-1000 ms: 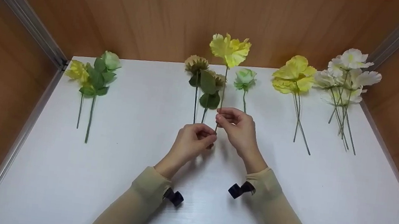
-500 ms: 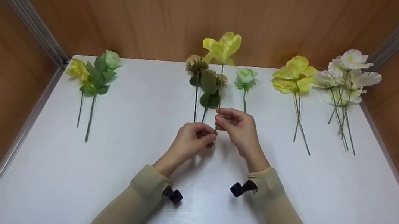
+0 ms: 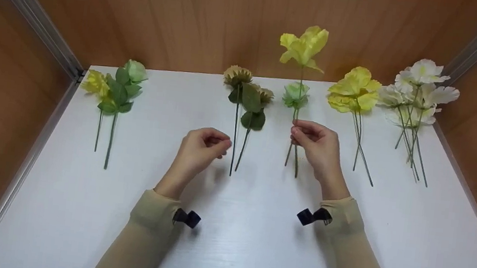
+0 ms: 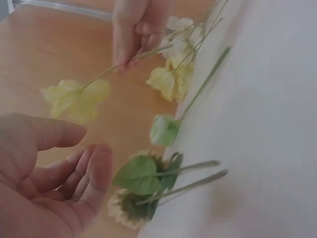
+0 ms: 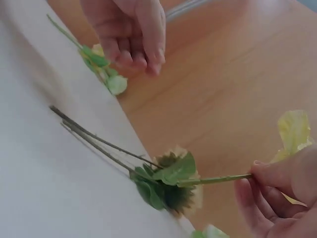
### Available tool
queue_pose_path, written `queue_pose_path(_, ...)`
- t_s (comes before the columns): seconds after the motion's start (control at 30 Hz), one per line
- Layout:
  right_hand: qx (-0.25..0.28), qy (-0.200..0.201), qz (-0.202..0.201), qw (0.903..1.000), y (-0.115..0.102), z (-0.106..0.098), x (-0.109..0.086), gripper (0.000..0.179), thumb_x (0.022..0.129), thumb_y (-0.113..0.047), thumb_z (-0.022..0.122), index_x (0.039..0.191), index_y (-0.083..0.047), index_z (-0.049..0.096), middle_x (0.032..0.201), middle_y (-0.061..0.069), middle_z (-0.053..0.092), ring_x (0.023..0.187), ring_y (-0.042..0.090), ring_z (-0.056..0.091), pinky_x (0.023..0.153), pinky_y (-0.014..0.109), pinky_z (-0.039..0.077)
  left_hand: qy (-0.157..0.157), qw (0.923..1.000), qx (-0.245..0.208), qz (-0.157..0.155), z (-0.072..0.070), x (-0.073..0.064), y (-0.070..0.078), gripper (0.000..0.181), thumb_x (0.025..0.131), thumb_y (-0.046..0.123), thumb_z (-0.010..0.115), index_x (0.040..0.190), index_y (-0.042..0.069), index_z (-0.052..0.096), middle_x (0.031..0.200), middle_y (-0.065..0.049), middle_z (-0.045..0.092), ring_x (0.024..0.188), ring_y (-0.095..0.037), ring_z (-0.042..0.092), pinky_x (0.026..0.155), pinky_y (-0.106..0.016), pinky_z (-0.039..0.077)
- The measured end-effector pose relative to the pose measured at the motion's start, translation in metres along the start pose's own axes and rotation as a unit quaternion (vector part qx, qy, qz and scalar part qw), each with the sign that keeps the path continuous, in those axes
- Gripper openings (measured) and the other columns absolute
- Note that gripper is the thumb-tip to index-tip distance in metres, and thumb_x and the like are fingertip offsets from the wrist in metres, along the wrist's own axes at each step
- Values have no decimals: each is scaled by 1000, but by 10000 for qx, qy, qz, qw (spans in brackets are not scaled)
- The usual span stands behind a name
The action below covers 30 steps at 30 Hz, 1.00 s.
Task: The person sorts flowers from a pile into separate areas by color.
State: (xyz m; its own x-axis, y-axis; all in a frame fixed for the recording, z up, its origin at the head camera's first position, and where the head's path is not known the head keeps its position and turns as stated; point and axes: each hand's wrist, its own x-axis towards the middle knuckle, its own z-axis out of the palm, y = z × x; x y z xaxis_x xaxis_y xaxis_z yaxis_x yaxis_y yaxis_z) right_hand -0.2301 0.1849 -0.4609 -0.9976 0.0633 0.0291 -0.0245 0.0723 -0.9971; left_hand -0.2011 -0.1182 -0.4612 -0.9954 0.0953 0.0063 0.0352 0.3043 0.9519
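Observation:
My right hand (image 3: 316, 145) pinches the thin stem of a yellow artificial flower (image 3: 306, 47) between thumb and fingers. Its bloom points up, against the wooden wall. In the head view the stem crosses in front of a pale green rose (image 3: 295, 96) on the table. My left hand (image 3: 201, 147) holds nothing; the left wrist view shows its thumb (image 4: 59, 133) apart from the loosely bent fingers. Just right of that hand lie two beige flowers (image 3: 238, 76) with dark stems and green leaves.
A yellow flower and a green rose (image 3: 134, 71) lie at far left. Yellow flowers (image 3: 354, 91) with crossed stems lie right of my right hand, beside several white flowers (image 3: 423, 92). Wooden walls (image 3: 189, 16) enclose the white table (image 3: 225, 249) behind and at both sides.
Both hands were together on the yellow flower's stem, and the bloom turned between the first two frames. Now my left hand has let go and moved left, while my right has carried the flower right.

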Motion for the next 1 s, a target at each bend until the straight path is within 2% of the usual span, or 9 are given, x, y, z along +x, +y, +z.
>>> queue_pose_path(0.1,-338,279,104,9990,0,-26,7,31,104,-6,75,133,6,73,122,23,75,96,17,76,88,28,64,356,9984,332,-272,-36,0,-2,20,103,17,78,116,2,78,102,-12,76,88,-26,74,82,-42,65)
queue_pose_path(0.2,-836,455,255,9951,-2,-55,17,33,105,-10,74,135,3,73,120,16,75,96,14,74,87,24,63,689,9892,1170,-557,-77,0,-8,27,104,21,75,121,1,76,110,-15,75,95,-27,71,82,-34,61)
queue_pose_path(0.33,-1562,716,282,9847,-7,-95,36,31,107,-12,73,136,0,74,112,5,76,94,13,73,84,20,62,901,9632,2343,-964,-128,-3,-20,40,105,29,72,125,-5,73,116,-23,73,101,-34,67,82,-39,55)
queue_pose_path(0.5,-2129,971,242,9719,-11,-133,66,32,107,-12,71,135,3,72,111,4,72,92,8,71,81,19,61,1149,9317,3182,-1321,-174,-14,-48,48,104,30,69,117,-16,70,111,-35,71,102,-49,64,86,-58,53)
queue_pose_path(0.57,-2315,997,285,9673,-8,-142,75,33,108,-13,69,136,4,71,114,6,71,89,6,71,79,18,61,1259,9216,3375,-1443,-185,-18,-59,44,103,28,68,104,-17,70,101,-34,71,98,-52,64,85,-62,52)
queue_pose_path(0.7,-3128,902,296,9450,3,-150,85,33,108,-16,68,133,4,73,116,16,73,75,-1,69,68,15,55,1234,9097,3599,-1663,-195,-26,-77,38,99,23,69,79,-9,63,77,-26,65,86,-49,62,78,-61,51)
queue_pose_path(0.77,-3515,773,357,9323,11,-151,85,33,108,-16,67,133,3,74,118,21,74,75,1,68,65,16,51,1172,9082,3624,-1734,-196,-29,-83,36,97,22,68,74,-5,60,71,-21,61,80,-45,60,72,-57,50)
queue_pose_path(0.83,-3741,623,442,9242,19,-150,84,34,108,-16,66,134,4,74,123,25,74,86,11,71,72,22,52,1152,9097,3584,-1752,-196,-31,-86,31,95,19,66,73,-3,59,71,-19,61,77,-42,58,67,-53,50)
queue_pose_path(1.0,-3774,375,692,9227,32,-148,81,38,109,-19,64,137,5,72,130,28,72,114,38,68,83,33,55,1201,9145,3469,-1703,-197,-30,-89,25,92,9,60,84,-13,68,84,-32,69,82,-51,65,69,-57,54)
